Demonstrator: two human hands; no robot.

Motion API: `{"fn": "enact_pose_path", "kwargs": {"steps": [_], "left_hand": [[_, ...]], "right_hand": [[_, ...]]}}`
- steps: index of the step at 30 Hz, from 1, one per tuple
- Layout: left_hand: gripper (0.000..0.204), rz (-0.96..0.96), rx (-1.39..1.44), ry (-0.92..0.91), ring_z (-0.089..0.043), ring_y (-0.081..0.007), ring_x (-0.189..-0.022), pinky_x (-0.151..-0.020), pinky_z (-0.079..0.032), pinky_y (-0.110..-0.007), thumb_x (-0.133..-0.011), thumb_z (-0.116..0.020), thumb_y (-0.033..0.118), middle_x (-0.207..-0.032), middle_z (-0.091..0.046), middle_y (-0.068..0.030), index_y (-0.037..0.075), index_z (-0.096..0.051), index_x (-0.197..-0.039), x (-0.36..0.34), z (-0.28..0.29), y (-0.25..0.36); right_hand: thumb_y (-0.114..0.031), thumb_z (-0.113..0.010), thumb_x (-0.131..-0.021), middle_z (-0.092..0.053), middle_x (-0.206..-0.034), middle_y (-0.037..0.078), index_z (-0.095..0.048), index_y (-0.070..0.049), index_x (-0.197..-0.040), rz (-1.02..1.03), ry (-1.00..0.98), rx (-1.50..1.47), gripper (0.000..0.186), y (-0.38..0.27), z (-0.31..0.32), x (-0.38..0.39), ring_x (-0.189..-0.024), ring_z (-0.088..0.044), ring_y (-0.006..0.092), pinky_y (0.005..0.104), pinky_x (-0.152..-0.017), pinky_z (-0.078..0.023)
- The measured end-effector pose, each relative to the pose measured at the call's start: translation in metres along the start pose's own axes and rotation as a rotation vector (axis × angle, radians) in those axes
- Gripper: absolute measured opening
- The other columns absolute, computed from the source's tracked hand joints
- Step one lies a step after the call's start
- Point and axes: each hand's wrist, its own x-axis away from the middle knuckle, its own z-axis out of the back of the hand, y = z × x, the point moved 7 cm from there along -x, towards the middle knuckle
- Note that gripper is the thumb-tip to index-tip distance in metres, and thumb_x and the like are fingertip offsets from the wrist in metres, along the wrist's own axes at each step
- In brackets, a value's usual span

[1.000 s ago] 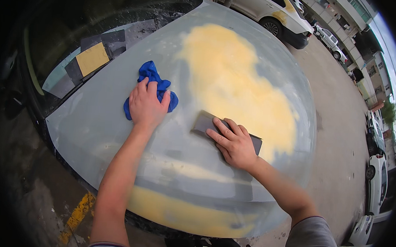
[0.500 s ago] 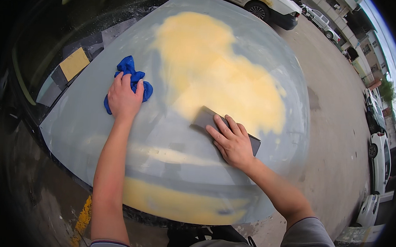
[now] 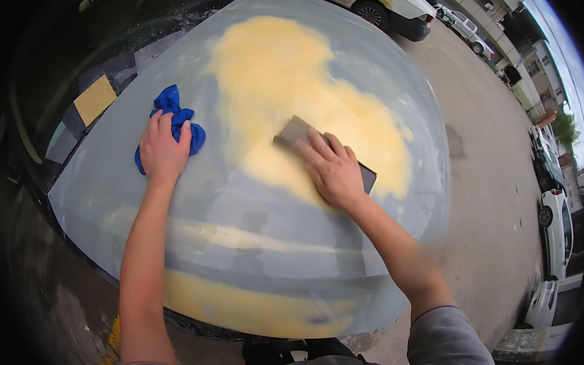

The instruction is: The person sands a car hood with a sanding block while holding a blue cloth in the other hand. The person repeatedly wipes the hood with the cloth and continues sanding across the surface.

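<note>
I have my left hand (image 3: 164, 148) pressed on a crumpled blue cloth (image 3: 169, 99) on the car hood (image 3: 120, 193), fingers curled over it. My right hand (image 3: 332, 171) grips a flat grey sanding pad (image 3: 291, 131), its fingers laid over the top and slightly blurred. The pad lies on a large pale yellow patch (image 3: 265, 69) in the grey coating. A second yellow band (image 3: 226, 295) runs along the hood's near edge.
At upper left the windshield (image 3: 52, 97) holds grey sheets and a yellow sheet (image 3: 95, 99) at its base. A white car (image 3: 413, 17) stands beyond the hood. More parked cars (image 3: 557, 229) line the concrete ground (image 3: 483, 192) at right, before buildings.
My right hand has pushed the pad forward, away from me, onto the yellow patch. The view has shifted, with the far cars higher in frame. My left hand remains on the cloth.
</note>
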Motion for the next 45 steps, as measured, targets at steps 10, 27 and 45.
{"fn": "enact_pose_path", "kwargs": {"steps": [10, 27, 45], "left_hand": [[0.046, -0.029, 0.094, 0.008, -0.07, -0.0403, -0.13, -0.11, -0.055, -0.052, -0.104, -0.072, 0.044, -0.15, -0.068, -0.0161, 0.009, -0.073, -0.132, -0.014, -0.012, 0.034], [0.049, -0.028, 0.133, -0.007, -0.064, -0.0403, -0.137, -0.115, -0.051, -0.051, -0.104, -0.073, 0.045, -0.153, -0.066, -0.0144, 0.01, -0.071, -0.137, -0.016, -0.016, 0.04], [0.053, -0.106, 0.332, -0.226, -0.073, -0.0414, -0.12, -0.103, -0.058, -0.05, -0.083, -0.088, 0.035, -0.131, -0.075, -0.0217, 0.007, -0.071, -0.125, -0.06, -0.056, 0.165]], "right_hand": [[-0.034, -0.056, -0.114, -0.048, -0.175, 0.002, -0.054, -0.027, -0.165, -0.199, -0.008, 0.041, 0.051, 0.172, -0.019, -0.124, -0.15, -0.053, 0.0322, 0.0543, -0.114, -0.049], [-0.039, -0.049, -0.118, -0.045, -0.179, 0.003, -0.05, -0.031, -0.17, -0.333, -0.051, 0.092, 0.052, 0.22, -0.01, -0.109, -0.154, -0.052, 0.0305, 0.0522, -0.117, -0.051], [-0.03, -0.057, -0.113, -0.052, -0.173, 0.004, -0.058, -0.026, -0.163, -0.321, 0.017, -0.008, 0.05, 0.184, 0.019, -0.013, -0.148, -0.055, 0.0354, 0.0524, -0.113, -0.05]]}}
